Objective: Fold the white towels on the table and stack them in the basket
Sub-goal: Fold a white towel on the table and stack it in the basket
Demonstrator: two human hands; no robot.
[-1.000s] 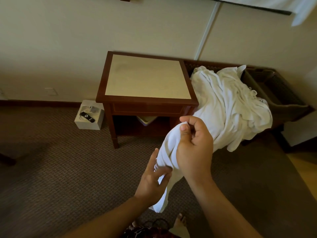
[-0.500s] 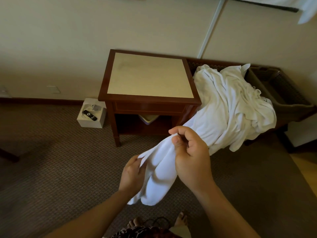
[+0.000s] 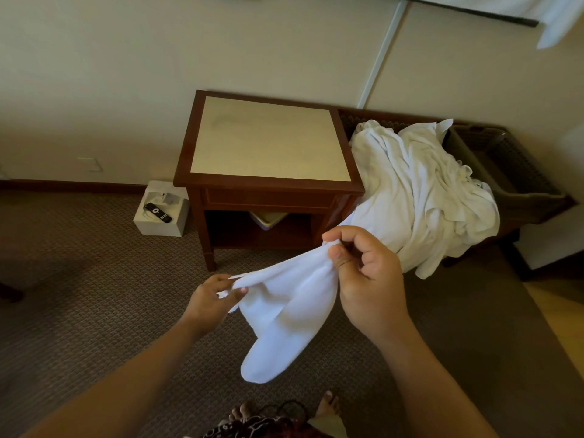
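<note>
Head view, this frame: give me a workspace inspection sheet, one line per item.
Surface: wooden side table, pale top, nothing on it.
Job's things: white towel held in the air; heap of white towels right of the table; dark basket behind the heap.
Clutter: white box on the carpet with a remote on top.
Grippers: left hand pinches one towel corner; right hand grips another.
Cables: thin white cord by the remote, unclear.
Surroundings: patterned carpet, cream wall.

Dim, warm indoor light, wide-angle view

Soft light is falling from the upper right, leaving the carpet (image 3: pixel 94 295) shadowed; straight wall lines are bowing at the edges, and the hands are showing slight blur.
</note>
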